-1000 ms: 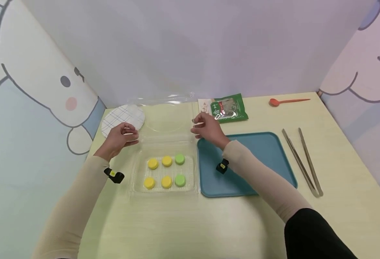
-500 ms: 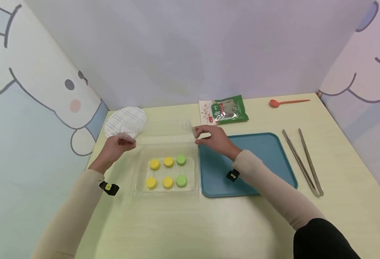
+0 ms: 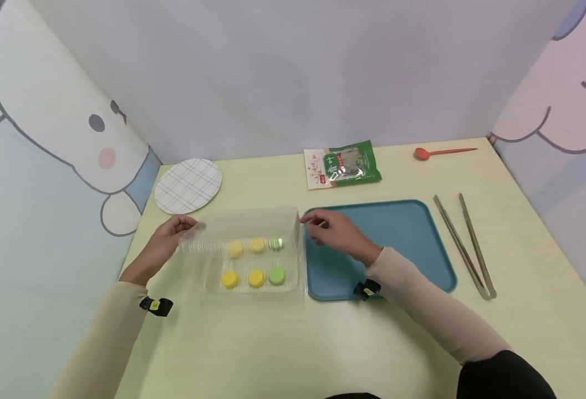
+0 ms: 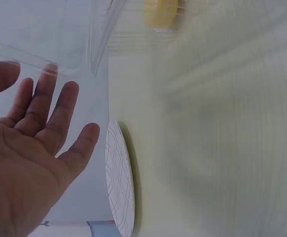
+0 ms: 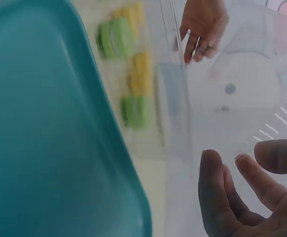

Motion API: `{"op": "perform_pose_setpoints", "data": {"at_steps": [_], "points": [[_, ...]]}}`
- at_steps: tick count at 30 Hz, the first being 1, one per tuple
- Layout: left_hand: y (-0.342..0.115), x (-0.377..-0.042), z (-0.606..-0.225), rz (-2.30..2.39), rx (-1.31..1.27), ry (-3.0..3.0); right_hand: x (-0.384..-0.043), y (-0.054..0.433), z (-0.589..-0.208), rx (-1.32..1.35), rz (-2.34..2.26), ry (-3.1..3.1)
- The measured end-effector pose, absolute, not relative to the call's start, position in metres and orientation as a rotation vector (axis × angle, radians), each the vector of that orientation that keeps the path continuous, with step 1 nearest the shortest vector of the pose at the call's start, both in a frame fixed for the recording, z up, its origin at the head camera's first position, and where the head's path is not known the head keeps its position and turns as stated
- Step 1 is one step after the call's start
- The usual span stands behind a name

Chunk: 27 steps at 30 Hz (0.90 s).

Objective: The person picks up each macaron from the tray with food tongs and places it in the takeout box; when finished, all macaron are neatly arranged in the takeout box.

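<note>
A clear plastic clamshell box (image 3: 253, 291) stands on the table, its lid (image 3: 243, 221) tilted forward over the back row. Inside sit several yellow macarons (image 3: 256, 278) and two green macarons (image 3: 276, 275). At the lid's left corner is my left hand (image 3: 160, 244); the left wrist view shows its fingers spread, a fingertip against the lid edge and the thumb apart. My right hand (image 3: 340, 231) is at the lid's right side, loosely bent fingers touching near the corner in the right wrist view (image 5: 257, 192). Through the lid, the back macarons look blurred.
A blue tray (image 3: 387, 221) lies right of the box, under my right forearm. Metal tongs (image 3: 464, 249) and an orange spoon (image 3: 422, 154) are farther right. A green-and-white packet (image 3: 342, 165) and a checked round plate (image 3: 188, 185) lie at the back.
The lid has swung from leaning back to tilting forward over the box. Both hands have come down and toward me with it. The macarons, tray and tongs stay put.
</note>
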<state>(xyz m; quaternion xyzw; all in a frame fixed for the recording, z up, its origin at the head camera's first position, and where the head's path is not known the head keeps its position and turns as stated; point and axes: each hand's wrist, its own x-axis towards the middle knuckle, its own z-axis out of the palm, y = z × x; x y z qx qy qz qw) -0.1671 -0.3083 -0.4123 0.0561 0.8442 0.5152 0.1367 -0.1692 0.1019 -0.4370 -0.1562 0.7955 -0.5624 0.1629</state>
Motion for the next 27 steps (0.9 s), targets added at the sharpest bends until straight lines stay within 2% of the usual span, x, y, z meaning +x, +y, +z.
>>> {"op": "perform_pose_setpoints", "data": {"at_steps": [9, 19, 27], "points": [[-0.311, -0.158, -0.435, 1.542, 0.291, 2.380, -0.163, 0.101, -0.450, -0.306, -1.722, 2.027], [-0.304, -0.134, -0.439, 1.287, 0.009, 2.599, -0.138, 0.099, -0.455, -0.203, -1.695, 2.013], [-0.303, -0.091, -0.426, 1.248, -0.019, 2.365, -0.111, 0.099, -0.446, -0.255, -1.590, 1.921]]}}
